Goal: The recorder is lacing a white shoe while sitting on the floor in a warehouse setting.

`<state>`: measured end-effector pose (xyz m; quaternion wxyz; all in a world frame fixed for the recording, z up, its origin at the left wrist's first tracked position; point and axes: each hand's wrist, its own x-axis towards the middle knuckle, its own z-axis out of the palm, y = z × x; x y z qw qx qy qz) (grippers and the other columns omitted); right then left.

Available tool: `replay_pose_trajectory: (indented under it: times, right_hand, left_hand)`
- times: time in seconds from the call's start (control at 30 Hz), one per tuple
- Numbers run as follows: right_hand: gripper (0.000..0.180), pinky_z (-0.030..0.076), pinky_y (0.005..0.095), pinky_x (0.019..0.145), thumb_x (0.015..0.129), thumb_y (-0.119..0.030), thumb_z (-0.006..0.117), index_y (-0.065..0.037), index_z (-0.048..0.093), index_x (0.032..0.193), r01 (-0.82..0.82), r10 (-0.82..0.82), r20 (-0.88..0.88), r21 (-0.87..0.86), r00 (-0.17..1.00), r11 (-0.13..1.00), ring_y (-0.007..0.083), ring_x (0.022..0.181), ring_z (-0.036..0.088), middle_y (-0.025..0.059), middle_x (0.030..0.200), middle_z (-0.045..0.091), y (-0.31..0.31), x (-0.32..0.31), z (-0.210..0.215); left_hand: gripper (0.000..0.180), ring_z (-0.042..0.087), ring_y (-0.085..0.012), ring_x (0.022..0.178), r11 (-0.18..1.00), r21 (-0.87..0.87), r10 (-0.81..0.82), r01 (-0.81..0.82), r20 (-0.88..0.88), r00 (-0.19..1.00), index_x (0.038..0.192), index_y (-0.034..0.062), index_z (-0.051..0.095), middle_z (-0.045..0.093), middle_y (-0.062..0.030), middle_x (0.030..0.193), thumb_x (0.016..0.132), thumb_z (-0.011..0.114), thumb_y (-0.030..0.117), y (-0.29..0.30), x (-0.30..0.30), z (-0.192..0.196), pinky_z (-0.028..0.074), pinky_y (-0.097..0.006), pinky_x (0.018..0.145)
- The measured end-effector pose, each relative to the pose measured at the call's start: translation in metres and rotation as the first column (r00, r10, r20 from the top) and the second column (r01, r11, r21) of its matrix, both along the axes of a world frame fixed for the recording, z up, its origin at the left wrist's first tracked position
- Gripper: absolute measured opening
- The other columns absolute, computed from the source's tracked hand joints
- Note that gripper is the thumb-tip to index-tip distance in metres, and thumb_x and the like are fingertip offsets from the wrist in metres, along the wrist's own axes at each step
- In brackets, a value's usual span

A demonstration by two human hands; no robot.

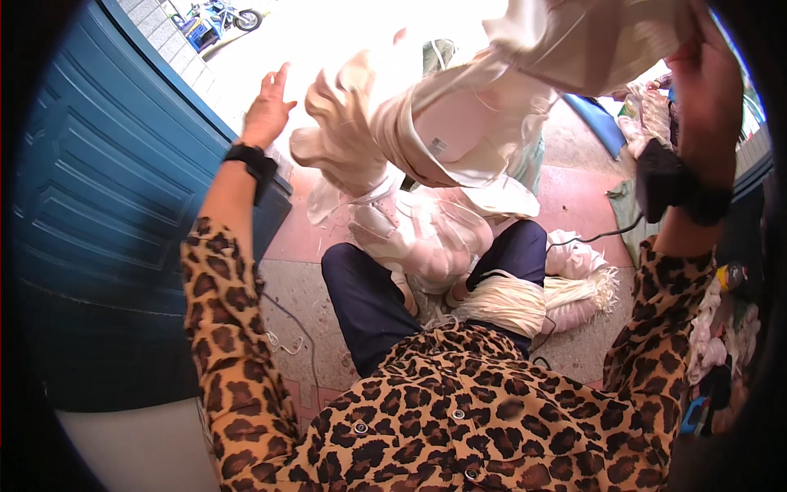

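My right hand point(698, 70) is raised at the upper right, its fingers closed on the edge of a cream cloth piece point(602, 45). This cloth hangs across the top of the view and is smeared by motion. My left hand point(269, 107) is up at the left with fingers spread, holding nothing, apart from the fabric. Between the hands, a twisted cream garment-like piece point(459, 131) with a small label stands over a pale, partly see-through bundle point(422, 238) between my knees. A hank of cream strips point(504, 303) lies across my right thigh.
Tied cream bundles point(578, 291) lie on the floor beside my right leg. A blue panelled door point(123, 189) stands close at left. Cloth scraps point(713, 344) lie at far right. Another person's hand point(656, 84) shows beyond, near a bundle. A blue motorbike point(215, 23) is outside.
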<state>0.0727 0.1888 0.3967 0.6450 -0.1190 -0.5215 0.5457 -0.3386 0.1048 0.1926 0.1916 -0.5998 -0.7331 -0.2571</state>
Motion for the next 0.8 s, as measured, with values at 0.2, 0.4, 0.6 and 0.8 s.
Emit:
replay_pose_trajectory:
  times: [0.2, 0.4, 0.6, 0.8]
  right_hand:
    - [0.031, 0.043, 0.0266, 0.082, 0.085, -0.004, 0.05, -0.003, 0.05, 0.115, 0.223, -0.909, 0.34, 0.892, 0.24, 0.392, 0.0143, 0.09, 0.054, 0.0075, 0.102, 0.057, 0.031, 0.028, -0.082]
    - [0.028, 0.043, 0.0251, 0.081, 0.088, -0.024, 0.051, 0.001, 0.056, 0.1, -0.098, 0.076, 0.158, 0.132, 0.984, 0.986, 0.0129, 0.09, 0.055, 0.0073, 0.097, 0.058, 0.001, 0.005, -0.076]
    - [0.031, 0.042, 0.0209, 0.073, 0.088, -0.03, 0.051, 0.001, 0.056, 0.088, 0.016, -0.028, 0.201, 0.062, 0.979, 0.998, 0.0102, 0.08, 0.056, 0.0064, 0.087, 0.059, -0.022, -0.003, -0.065]
    - [0.028, 0.039, 0.0187, 0.064, 0.088, -0.027, 0.051, -0.002, 0.055, 0.078, 0.104, -0.113, 0.173, 0.062, 0.978, 0.993, 0.0061, 0.07, 0.052, 0.0019, 0.075, 0.056, -0.034, 0.005, -0.07]
  left_hand:
    - [0.024, 0.058, -0.022, 0.076, 1.0, 0.019, 0.005, -0.014, 0.428, 0.904, 0.104, -0.0017, 0.051, 0.058, -0.016, 0.087, 0.08, 0.051, 0.005, -0.01, 0.061, -0.076, 0.047, -0.029, 0.068]
    - [0.017, 0.057, -0.0124, 0.071, 0.941, 0.104, -0.232, 0.321, 0.891, 0.39, 0.098, -0.0022, 0.054, 0.06, -0.0086, 0.081, 0.083, 0.049, 0.003, -0.04, 0.166, -0.076, 0.047, -0.024, 0.063]
    - [0.033, 0.049, -0.0118, 0.079, 0.892, 0.252, -0.409, 0.375, 0.803, 0.433, 0.11, -0.0011, 0.046, 0.05, -0.007, 0.092, 0.078, 0.054, 0.001, -0.006, 0.21, -0.086, 0.043, -0.024, 0.072]
    - [0.032, 0.048, -0.023, 0.076, 0.969, 0.248, -0.202, 0.018, 0.742, 0.639, 0.1, -0.0014, 0.05, 0.049, -0.0113, 0.084, 0.071, 0.062, 0.005, 0.028, 0.218, -0.093, 0.042, -0.033, 0.068]
